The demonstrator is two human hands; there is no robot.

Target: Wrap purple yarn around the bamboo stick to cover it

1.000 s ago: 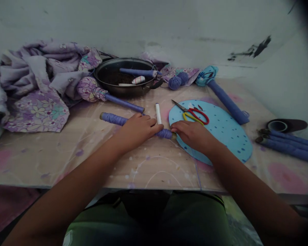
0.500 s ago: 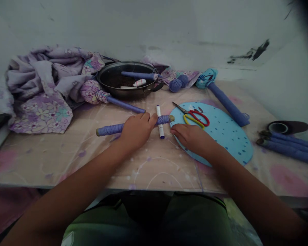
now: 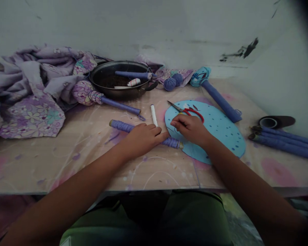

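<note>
A stick wound with purple yarn (image 3: 122,126) lies slantwise on the table, its right end nearer to me. My left hand (image 3: 145,138) is closed around its middle. Just beyond that hand a white marker (image 3: 154,115) points away from me, its near end hidden. My right hand (image 3: 190,128) is closed in a pinch over the light blue dotted oval sheet (image 3: 220,136), above the stick's right end. What it pinches is too small to make out. Scissors (image 3: 195,112) with red and yellow handles lie on the sheet, partly covered by the right hand.
A black pan (image 3: 113,89) stands at the back beside crumpled floral cloth (image 3: 33,92). A cloth-headed stick (image 3: 120,105) lies before it. Purple yarn balls (image 3: 169,84) and a blue-headed stick (image 3: 220,100) are farther right. Several purple-wrapped sticks (image 3: 287,143) lie near a dark tube (image 3: 277,122).
The stick has turned, its right end swinging toward me and its left end away. My right hand has risen away from the stick's end, over the scissors' handles. The view has shifted slightly.
</note>
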